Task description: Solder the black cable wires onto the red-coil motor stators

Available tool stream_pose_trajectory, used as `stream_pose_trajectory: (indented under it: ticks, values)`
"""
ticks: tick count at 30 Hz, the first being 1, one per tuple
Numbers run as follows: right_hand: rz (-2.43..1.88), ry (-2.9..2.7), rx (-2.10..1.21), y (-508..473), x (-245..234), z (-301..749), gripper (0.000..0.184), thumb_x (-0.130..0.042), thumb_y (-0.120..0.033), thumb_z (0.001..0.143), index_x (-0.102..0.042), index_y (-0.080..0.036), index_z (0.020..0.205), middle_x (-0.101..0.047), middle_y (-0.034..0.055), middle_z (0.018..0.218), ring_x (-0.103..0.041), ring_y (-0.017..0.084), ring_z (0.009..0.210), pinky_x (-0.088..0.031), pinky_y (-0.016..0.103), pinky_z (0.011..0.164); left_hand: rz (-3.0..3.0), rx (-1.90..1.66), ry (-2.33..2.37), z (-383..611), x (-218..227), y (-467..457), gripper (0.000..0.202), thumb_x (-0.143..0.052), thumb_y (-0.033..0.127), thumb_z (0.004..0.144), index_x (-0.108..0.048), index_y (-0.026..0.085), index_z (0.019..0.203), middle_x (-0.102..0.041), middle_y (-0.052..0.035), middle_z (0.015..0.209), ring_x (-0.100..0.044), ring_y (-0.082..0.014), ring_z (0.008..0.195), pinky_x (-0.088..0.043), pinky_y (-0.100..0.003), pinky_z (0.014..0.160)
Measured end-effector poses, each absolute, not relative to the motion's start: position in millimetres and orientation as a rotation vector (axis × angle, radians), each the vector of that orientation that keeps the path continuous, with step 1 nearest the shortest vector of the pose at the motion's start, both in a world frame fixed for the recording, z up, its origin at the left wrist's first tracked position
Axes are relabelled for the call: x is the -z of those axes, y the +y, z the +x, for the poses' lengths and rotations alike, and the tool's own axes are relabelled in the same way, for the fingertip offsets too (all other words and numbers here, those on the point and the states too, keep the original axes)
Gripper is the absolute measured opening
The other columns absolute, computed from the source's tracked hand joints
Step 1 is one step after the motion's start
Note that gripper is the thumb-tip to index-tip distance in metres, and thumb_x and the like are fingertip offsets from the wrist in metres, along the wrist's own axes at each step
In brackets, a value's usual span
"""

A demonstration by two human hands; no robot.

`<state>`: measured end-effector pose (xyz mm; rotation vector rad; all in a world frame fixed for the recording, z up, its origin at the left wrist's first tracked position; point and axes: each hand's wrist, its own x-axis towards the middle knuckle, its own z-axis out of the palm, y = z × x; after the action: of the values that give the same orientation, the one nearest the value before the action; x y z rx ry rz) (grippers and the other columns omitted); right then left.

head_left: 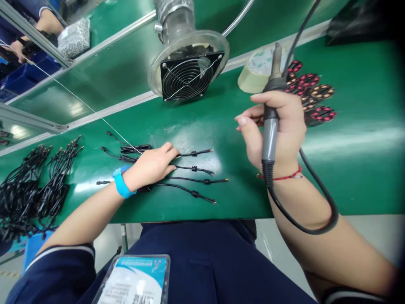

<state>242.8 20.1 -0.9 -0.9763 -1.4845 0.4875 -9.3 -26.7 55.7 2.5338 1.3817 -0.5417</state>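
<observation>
My right hand (281, 131) is raised over the bench, closed round the handle of a soldering iron (270, 139). Its metal tip points up and away from me, and the black cord loops down past my wrist. Lower on the left, my left hand (155, 165) lies over a row of black cables, fingers curled and fingertips at the topmost black cable (198, 152). Beside it, other black cables (207, 181) stretch to the right, each with a small black lump near its bare coloured wire ends. My hand covers part of their coiled middles.
Bundles of black cables (31, 190) lie at the left. A fume extractor with a fan (190, 78) hangs at the back. Behind the iron are a tape roll (251, 78) and several black parts with red or tan dots (322, 114). A thin pale line (82, 100) slants towards my left hand.
</observation>
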Motion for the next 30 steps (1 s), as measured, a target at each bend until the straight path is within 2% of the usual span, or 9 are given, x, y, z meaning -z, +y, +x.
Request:
stream_pose_trajectory:
  ticks: [5, 8, 10, 12, 16, 20, 25, 28, 30]
  values:
    - [-1.141, -1.801, -0.3, 21.4, -29.5, 292.4, 0.039, -0.063, -0.02, 0.08, -0.059, -0.026, 0.118, -0.072, 0.0046, 0.098, -0.072, 0.018, 0.083, -0.059, 0.038, 0.08, 2.612, 0.358, 1.396, -0.8, -33.9, -30.1, 0.024, -0.037, 0.027, 0.099, -0.058, 0.016, 0.106, -0.063, -0.0076, 0.102, -0.064, -0.0177, 0.08, -0.048, -0.028, 0.061]
    - [-1.286, -1.777, -0.155, 21.0, -34.9, 326.7, 0.038, -0.064, -0.023, 0.079, -0.06, -0.026, 0.117, -0.072, 0.0089, 0.102, -0.073, 0.02, 0.083, -0.06, 0.037, 0.074, 2.629, 0.258, 1.403, -7.0, -28.7, -27.2, 0.023, -0.038, 0.026, 0.099, -0.059, 0.017, 0.102, -0.065, -0.0066, 0.1, -0.065, -0.0167, 0.081, -0.048, -0.027, 0.061]
    - [-1.43, -1.785, -0.073, 21.4, -26.7, 343.1, 0.042, -0.065, -0.021, 0.074, -0.059, -0.028, 0.115, -0.074, 0.0076, 0.099, -0.072, 0.019, 0.073, -0.059, 0.036, 0.071, 2.61, 0.219, 1.417, -14.7, -27.9, -26.3, 0.022, -0.039, 0.026, 0.099, -0.06, 0.018, 0.101, -0.066, -0.006, 0.099, -0.065, -0.0165, 0.081, -0.048, -0.026, 0.061]
    - [-1.554, -1.826, -0.06, 22.4, -14.1, 351.1, 0.039, -0.062, -0.024, 0.074, -0.059, -0.029, 0.113, -0.074, 0.0068, 0.101, -0.072, 0.021, 0.078, -0.058, 0.038, 0.073, 2.565, 0.219, 1.453, -24.4, -28.3, -26.8, 0.023, -0.039, 0.026, 0.099, -0.06, 0.018, 0.101, -0.066, -0.0056, 0.098, -0.065, -0.0171, 0.081, -0.048, -0.027, 0.062]
    - [-1.731, -2.057, -0.098, 30.3, 2.4, 345.9, 0.039, -0.049, -0.027, 0.082, -0.057, -0.018, 0.118, -0.071, 0.0158, 0.11, -0.067, 0.03, 0.1, -0.055, 0.047, 0.087, 2.42, 0.247, 1.501, -42.9, -30.9, -32.1, 0.022, -0.04, 0.026, 0.098, -0.061, 0.019, 0.099, -0.065, -0.0046, 0.098, -0.064, -0.0183, 0.084, -0.05, -0.029, 0.071]
    - [-1.779, -2.189, -0.039, 48.6, 2.4, 334.2, 0.039, -0.051, -0.025, 0.082, -0.061, -0.013, 0.118, -0.069, 0.0215, 0.113, -0.06, 0.036, 0.106, -0.048, 0.051, 0.09, 2.332, 0.335, 1.485, -47.5, -37.7, -36.3, 0.023, -0.039, 0.025, 0.098, -0.061, 0.018, 0.099, -0.064, -0.005, 0.101, -0.063, -0.0196, 0.084, -0.049, -0.031, 0.073]
    - [-1.746, -2.282, -0.015, 59.1, -0.2, 312.4, 0.036, -0.056, -0.03, 0.084, -0.063, -0.015, 0.116, -0.072, 0.0179, 0.099, -0.06, 0.034, 0.099, -0.044, 0.049, 0.088, 2.3, 0.169, 1.478, -38.2, -48.8, -29.5, 0.034, -0.036, 0.037, 0.1, -0.063, 0.017, 0.104, -0.063, -0.0073, 0.098, -0.062, -0.0209, 0.086, -0.046, -0.032, 0.074]
    - [-1.677, -2.265, -0.064, 48.0, -0.6, 280.0, 0.032, -0.052, -0.029, 0.087, -0.062, -0.015, 0.114, -0.073, 0.0148, 0.087, -0.062, 0.031, 0.084, -0.045, 0.046, 0.08, 2.268, -0.007, 1.453, -25.6, -55.5, -19.9, 0.044, -0.033, 0.041, 0.101, -0.063, 0.016, 0.082, -0.063, -0.0057, 0.082, -0.058, -0.0186, 0.078, -0.042, -0.03, 0.07]
    - [-1.601, -2.274, -0.115, 34.7, 0.0, 253.6, 0.03, -0.05, -0.028, 0.087, -0.06, -0.018, 0.113, -0.073, 0.0105, 0.083, -0.063, 0.029, 0.08, -0.047, 0.043, 0.075, 2.199, -0.022, 1.458, -14.6, -59.3, -11.2, 0.043, -0.037, 0.038, 0.099, -0.061, 0.016, 0.072, -0.064, -0.0049, 0.075, -0.057, -0.0168, 0.071, -0.038, -0.029, 0.066]
